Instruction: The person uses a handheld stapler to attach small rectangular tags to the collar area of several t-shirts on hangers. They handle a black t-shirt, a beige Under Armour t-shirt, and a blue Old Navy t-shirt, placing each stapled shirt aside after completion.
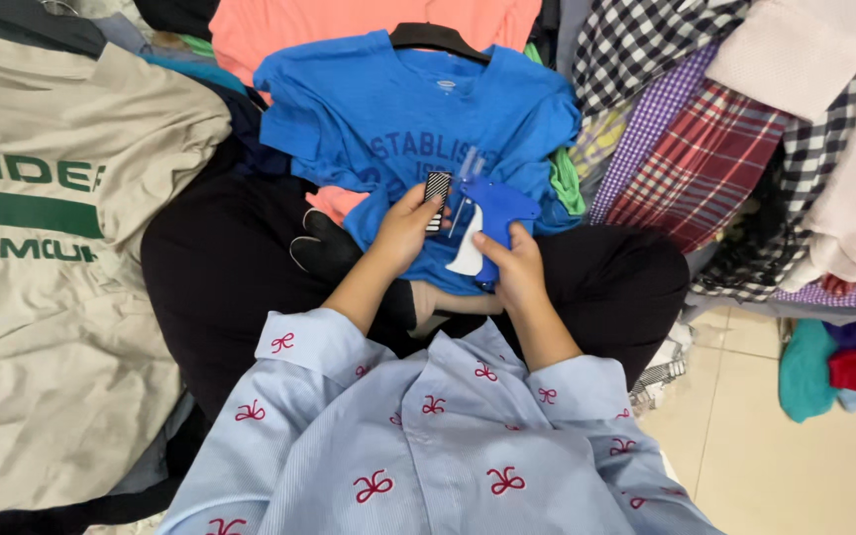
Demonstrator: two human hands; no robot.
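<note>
A blue T-shirt [408,119] on a black hanger [438,38] lies across my lap, collar away from me. My left hand [403,233] pinches a small striped paper tag [437,188] against the shirt's lower edge. My right hand [512,266] grips a blue tagging gun [495,210] with a white trigger. The gun's needle end points left at the tag.
Clothes are piled all around: a beige printed shirt [42,218] on the left, an orange garment [349,25] behind, and checked and plaid shirts [686,149] on the right. Tiled floor [775,456] shows at the lower right with more coloured clothes [844,367].
</note>
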